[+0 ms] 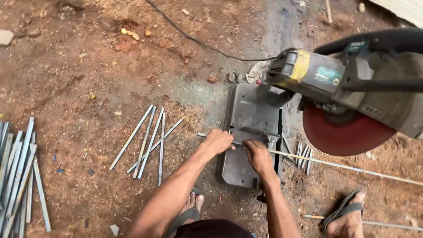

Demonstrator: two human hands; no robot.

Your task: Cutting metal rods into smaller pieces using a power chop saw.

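Our left hand (217, 142) and right hand (257, 157) both close on the thin steel rod (343, 167) at the chop saw's vise (253, 134). We judge it stiff, light and whippy, best held near the clamp.

Your left hand (217, 142) and right hand (257, 156) rest side by side on the saw base (249, 110), which sits on the dirt ground (79, 79) in front of you. A long metal strip (343, 166) lies across the base under your hands and runs out to your right. The raised cut-off saw (352, 88) hangs above and right of the base. Left of the base lies a loose group of cut strips (150, 141); a bigger pile of strips (20, 172) lies far left. A cable (198, 42) trails away behind the saw.
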